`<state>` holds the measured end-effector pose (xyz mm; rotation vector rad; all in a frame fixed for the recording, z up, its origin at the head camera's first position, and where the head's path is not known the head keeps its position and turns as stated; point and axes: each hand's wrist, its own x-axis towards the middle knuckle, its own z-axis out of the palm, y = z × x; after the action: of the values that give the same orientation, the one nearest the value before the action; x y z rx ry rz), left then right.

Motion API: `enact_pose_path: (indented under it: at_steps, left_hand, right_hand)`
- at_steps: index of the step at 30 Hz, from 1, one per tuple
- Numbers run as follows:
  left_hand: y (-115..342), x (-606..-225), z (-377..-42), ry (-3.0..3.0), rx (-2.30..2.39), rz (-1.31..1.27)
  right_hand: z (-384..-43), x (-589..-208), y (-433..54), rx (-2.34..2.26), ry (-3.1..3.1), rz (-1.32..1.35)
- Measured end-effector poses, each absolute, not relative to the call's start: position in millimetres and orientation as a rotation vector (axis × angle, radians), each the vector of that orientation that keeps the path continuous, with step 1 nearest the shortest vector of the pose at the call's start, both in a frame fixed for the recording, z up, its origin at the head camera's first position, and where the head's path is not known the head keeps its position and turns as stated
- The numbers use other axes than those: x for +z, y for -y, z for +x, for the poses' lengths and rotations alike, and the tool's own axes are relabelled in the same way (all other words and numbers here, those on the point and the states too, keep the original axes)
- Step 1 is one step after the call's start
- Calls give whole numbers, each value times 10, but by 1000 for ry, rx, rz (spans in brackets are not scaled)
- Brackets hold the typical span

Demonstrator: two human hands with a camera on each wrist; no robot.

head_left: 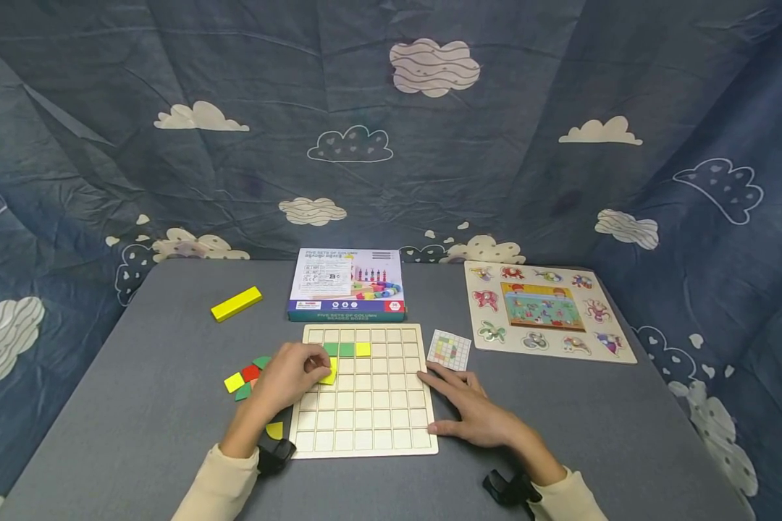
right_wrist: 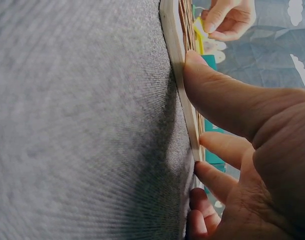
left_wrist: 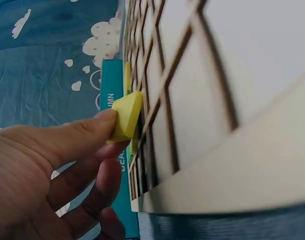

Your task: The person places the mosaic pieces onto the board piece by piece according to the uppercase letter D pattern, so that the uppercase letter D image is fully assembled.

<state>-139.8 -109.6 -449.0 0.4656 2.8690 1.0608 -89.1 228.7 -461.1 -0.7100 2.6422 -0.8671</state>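
Note:
My left hand pinches a yellow square tile between thumb and fingertips, over the left part of a wooden grid board. In the left wrist view the tile is tilted near the grid. Two green tiles and a yellow tile lie in one row of the board, near its far side. My right hand rests at the board's right edge, thumb and fingers spread and touching it. A small card with a coloured grid pattern lies just beyond the right fingertips.
Loose tiles, among them a red one and a yellow one, lie left of the board, partly behind my left hand. A yellow bar lies farther back. Behind the board is a cardboard box; a picture puzzle board lies at right.

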Motion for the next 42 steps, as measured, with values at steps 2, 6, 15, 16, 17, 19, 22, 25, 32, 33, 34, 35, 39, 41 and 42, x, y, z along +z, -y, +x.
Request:
enact_pose_path:
  at_steps: [2, 6, 15, 16, 17, 19, 22, 25, 32, 33, 34, 35, 39, 41, 42]
  left_hand:
    - [1088, -4496, -1389, -2877, 1054, 440]
    - [1073, -4503, -1379, -2883, 1034, 431]
    - [1091, -4507, -1326, -2858, 984, 462]
    - [1091, -4501, -1321, -2850, 986, 458]
    - [1092, -4497, -1318, -2843, 986, 452]
    - [1094, -4486, -1309, -2831, 983, 442]
    - [1105, -4480, -1303, -2820, 974, 427]
    - [1131, -4477, -1304, -2814, 982, 433]
    - [1205, -4468, -1323, -2820, 979, 531]
    - [1210, -4466, -1323, -2822, 971, 543]
    - [1213, -4465, -1321, -2822, 965, 550]
    - [1216, -4465, -1319, -2821, 961, 558]
    - [1226, -4445, -1300, -2802, 948, 542]
    - [1240, -4430, -1287, -2789, 950, 540]
    - [1252, -4419, -1281, -2787, 949, 542]
  right_hand:
    - [-890, -4608, -2287, -867, -2641, -710]
    - [-892, -4606, -2287, -859, -2641, -706]
    - [-890, -4600, -2277, -863, -2629, -692]
    - [-889, -4601, -2276, -861, -2631, -692]
    - [-888, -4600, -2276, -860, -2633, -692]
    - [-886, -4599, -2276, -863, -2632, -692]
    - [-883, -4598, -2277, -863, -2631, -696]
    - [-884, -4597, -2275, -862, -2632, -703]
    - [-894, -4604, -2276, -858, -2637, -695]
    - [-895, -4606, -2277, -858, -2637, -692]
    - [-894, -4605, -2278, -857, -2638, -692]
    - [-894, -4604, -2279, -857, -2640, -691]
    - [-893, -4600, -2279, -856, -2640, -690]
    - [-892, -4597, -2279, -856, -2639, -690]
    - [-892, -4596, -2278, -856, -2638, -692]
